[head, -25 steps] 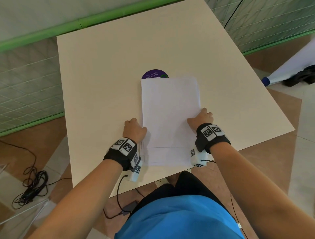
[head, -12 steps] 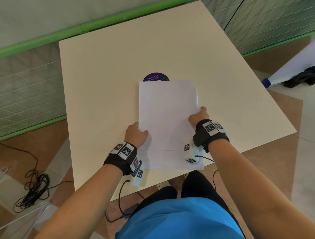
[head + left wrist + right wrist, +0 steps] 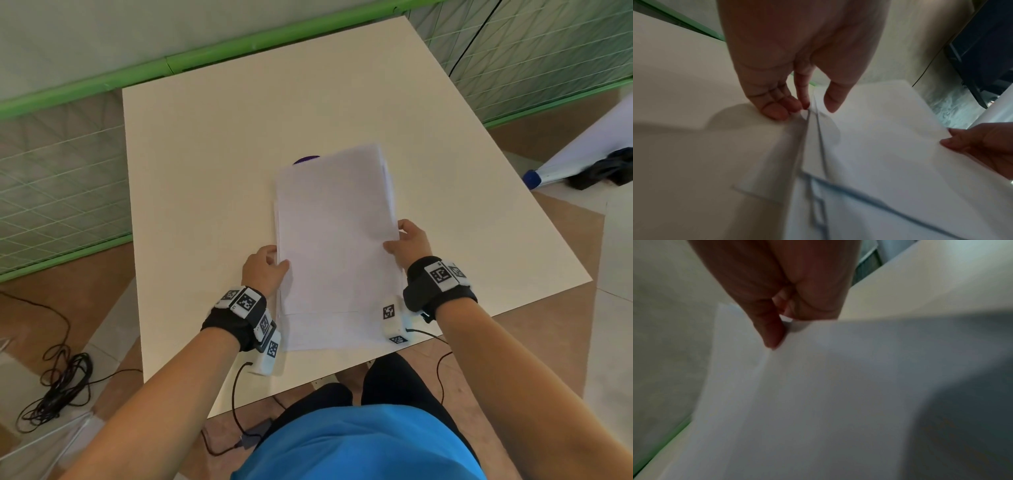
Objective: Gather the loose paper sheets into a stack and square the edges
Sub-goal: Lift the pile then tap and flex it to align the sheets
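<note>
A stack of white paper sheets (image 3: pixel 335 240) lies lengthwise in the middle of the cream table (image 3: pixel 205 164), its far end lifted off the surface. My left hand (image 3: pixel 263 269) pinches the stack's left edge (image 3: pixel 809 113), thumb on top and fingers under it. My right hand (image 3: pixel 407 241) pinches the right edge (image 3: pixel 781 331) the same way. The sheets' edges are slightly offset, with lower sheets (image 3: pixel 329 330) sticking out toward me at the near end. In the left wrist view the paper (image 3: pixel 879 138) spans to my right hand (image 3: pixel 982 146).
A purple round sticker (image 3: pixel 306 159) peeks out beyond the stack's far end. Green-framed mesh panels (image 3: pixel 58 192) flank the table. A black cable coil (image 3: pixel 58 387) lies on the floor at left; a white board with a blue foot (image 3: pixel 534 176) stands at right.
Both hands went from pressing the stack's sides flat on the table to pinching them, and the far end of the stack has risen and turned slightly.
</note>
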